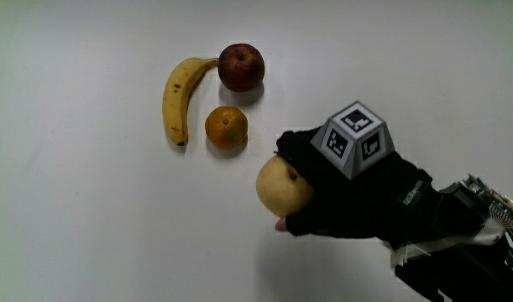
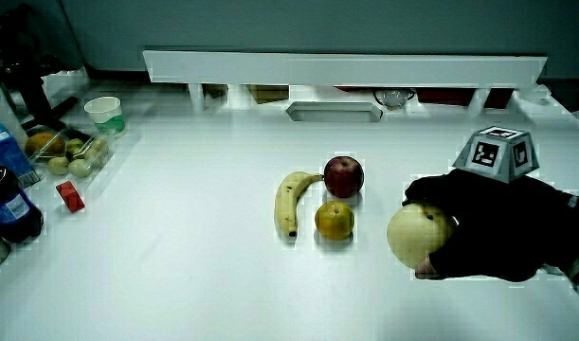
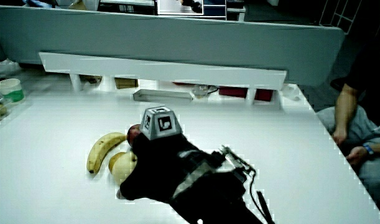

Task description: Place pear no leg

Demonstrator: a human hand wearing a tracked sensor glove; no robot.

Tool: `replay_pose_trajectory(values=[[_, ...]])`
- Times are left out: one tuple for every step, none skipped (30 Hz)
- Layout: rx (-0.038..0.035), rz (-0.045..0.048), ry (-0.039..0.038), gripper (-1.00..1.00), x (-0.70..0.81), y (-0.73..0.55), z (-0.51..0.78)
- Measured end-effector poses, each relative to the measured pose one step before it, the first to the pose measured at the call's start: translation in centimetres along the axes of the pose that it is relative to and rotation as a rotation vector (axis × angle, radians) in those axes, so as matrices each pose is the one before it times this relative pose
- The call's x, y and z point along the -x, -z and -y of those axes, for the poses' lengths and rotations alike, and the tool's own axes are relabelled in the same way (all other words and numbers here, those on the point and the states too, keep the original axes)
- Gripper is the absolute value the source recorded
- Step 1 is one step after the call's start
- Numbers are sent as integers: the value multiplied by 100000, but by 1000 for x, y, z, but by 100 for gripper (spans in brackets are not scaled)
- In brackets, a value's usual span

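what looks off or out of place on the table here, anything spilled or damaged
Nothing stands out. The banana, apple and orange lie close together, whole and clean, with no spill around them. The hand grips the pear beside the orange. The banana has a few dark specks, ordinary ripening.

Nothing on that table could be read as words or numbers. The only markings were the black-and-white square patterns on the faces of the small cube (image 1: 355, 138) riding on the back of the hand (image 1: 357, 197), plain in the main view and in both side views, and those were code patterns, not letters. A tiny pale mark showed on the glove's wrist, too small to make out.
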State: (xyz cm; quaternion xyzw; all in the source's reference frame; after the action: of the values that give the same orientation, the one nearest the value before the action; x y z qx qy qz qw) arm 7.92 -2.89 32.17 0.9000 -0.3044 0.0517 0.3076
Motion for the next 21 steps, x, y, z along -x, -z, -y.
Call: replay_pose_trajectory(values=[[3327,-2511,-811,0,-35,549,-66],[-1518,713,-155,0,171,179,119],[2128,-1454,-1184,0,133,333,2],[-1825,2511,-428,0,253,196,115],[434,406,-156,0,143,344,65],[2051,-25,-300,0,-53,629,-80],[2118,-1876,-563,0,-21,468,-33],[-1623,1705,-678,0,168,220,85],[1680,-1368,447,0,-16,464,-87],[1199,-1146,-204,0,-71,658,-218],[831,875,-1161,0,245,346,-71],[1498,503,724,0,-19,593,-224],[918,120,-385,0,15,487,-190],[850,-140,-566,0,40,412,-164],[1222,-1038,-423,0,-14,476,-218],[511,1285,993,0,-10,439,-194],[219,611,-198,0,67,236,-83],[392,207,655,0,-80,431,-217],[1586,-527,-409,0,-14,380,-209],[459,622,-808,0,92,169,-80],[-740,687,512,0,36,168,-101]])
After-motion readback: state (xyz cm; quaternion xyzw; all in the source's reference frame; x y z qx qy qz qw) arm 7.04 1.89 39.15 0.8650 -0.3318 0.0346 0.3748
